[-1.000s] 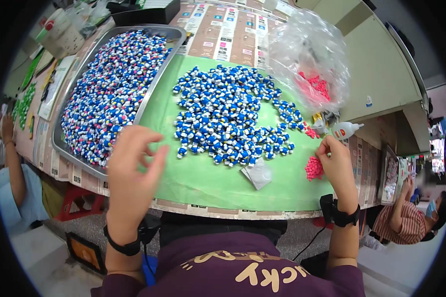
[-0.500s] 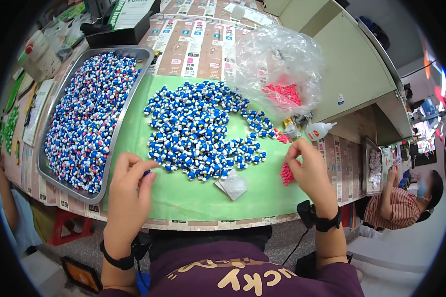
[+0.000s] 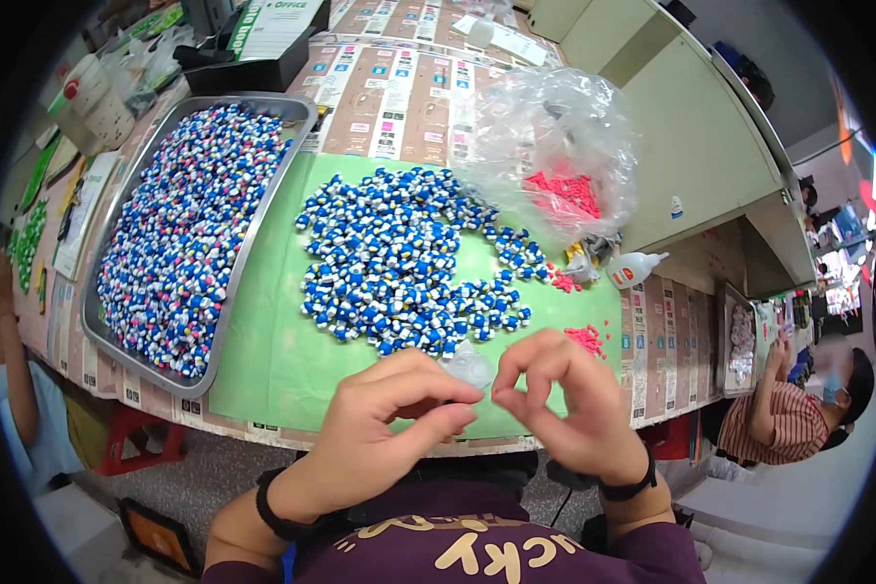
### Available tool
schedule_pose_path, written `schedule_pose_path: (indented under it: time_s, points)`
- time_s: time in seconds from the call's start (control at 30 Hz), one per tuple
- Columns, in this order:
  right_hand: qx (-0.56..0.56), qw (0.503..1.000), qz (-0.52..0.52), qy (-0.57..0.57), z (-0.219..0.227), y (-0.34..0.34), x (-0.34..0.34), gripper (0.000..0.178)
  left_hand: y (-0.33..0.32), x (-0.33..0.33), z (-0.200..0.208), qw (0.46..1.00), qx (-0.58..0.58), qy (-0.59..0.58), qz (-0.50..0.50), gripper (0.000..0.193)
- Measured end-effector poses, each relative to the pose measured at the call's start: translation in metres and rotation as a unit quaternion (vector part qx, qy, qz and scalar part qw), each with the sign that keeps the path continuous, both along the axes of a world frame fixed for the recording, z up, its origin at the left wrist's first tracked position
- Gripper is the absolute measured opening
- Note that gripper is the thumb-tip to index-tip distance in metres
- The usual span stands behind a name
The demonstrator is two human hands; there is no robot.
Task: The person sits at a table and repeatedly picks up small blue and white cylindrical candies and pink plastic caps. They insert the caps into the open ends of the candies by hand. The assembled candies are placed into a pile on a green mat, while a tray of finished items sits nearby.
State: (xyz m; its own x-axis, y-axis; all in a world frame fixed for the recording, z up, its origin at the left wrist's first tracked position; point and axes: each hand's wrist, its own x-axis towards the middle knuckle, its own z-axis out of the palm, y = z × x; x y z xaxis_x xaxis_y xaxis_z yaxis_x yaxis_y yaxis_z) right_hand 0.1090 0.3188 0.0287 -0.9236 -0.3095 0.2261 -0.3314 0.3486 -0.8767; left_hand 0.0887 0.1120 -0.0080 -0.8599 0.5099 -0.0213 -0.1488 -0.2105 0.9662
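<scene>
Hands have come together since half a second ago, when they sat apart at the near edge of the green mat (image 3: 273, 360); my left hand (image 3: 384, 428) and right hand (image 3: 565, 394) now meet at six o'clock, fingertips nearly touching; both pinch thumb to forefinger, but what they hold is too small to tell; a small clear bag (image 3: 469, 365) lies just beyond them on the mat; the heap of blue-and-white pieces (image 3: 399, 263) sits at twelve o'clock from my fingers, unmoved; the metal tray (image 3: 102, 326) of mixed pieces lies at ten o'clock; the clear plastic bag of pink bits (image 3: 555, 165) stands at one o'clock; loose pink bits (image 3: 586, 338) rest just by my right hand.
</scene>
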Motion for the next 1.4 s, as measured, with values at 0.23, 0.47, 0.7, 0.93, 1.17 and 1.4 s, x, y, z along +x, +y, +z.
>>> schedule_pose_path:
  time_s: [0.23,0.47,0.7,0.93,1.17,1.4]
  points:
    - [-0.155,0.972,0.009,-0.178,-0.007,-0.005,0.014,0.022,-0.008,-0.005,-0.002,0.974,-0.081,0.21,-0.041,0.013]
    - [-0.243,0.922,0.03,-0.301,0.001,-0.004,0.011,0.021,-0.01,-0.003,0.001,0.972,-0.074,0.218,-0.045,0.008]
    - [-0.045,0.984,0.001,-0.17,0.001,0.001,-0.008,0.02,-0.013,-0.006,-0.009,0.978,-0.096,0.185,-0.007,0.011]
    - [0.242,0.969,-0.004,-0.049,-0.014,0.007,-0.026,0.016,-0.029,-0.01,-0.015,0.993,-0.059,0.083,0.053,0.021]
    - [0.286,0.958,0.0,-0.035,-0.009,0.0,-0.025,0.017,-0.024,-0.007,-0.019,0.998,-0.007,0.019,0.068,0.024]
    - [0.014,0.997,-0.029,-0.068,0.013,-0.015,-0.01,0.031,-0.008,-0.002,-0.017,0.991,0.093,-0.038,0.088,0.023]
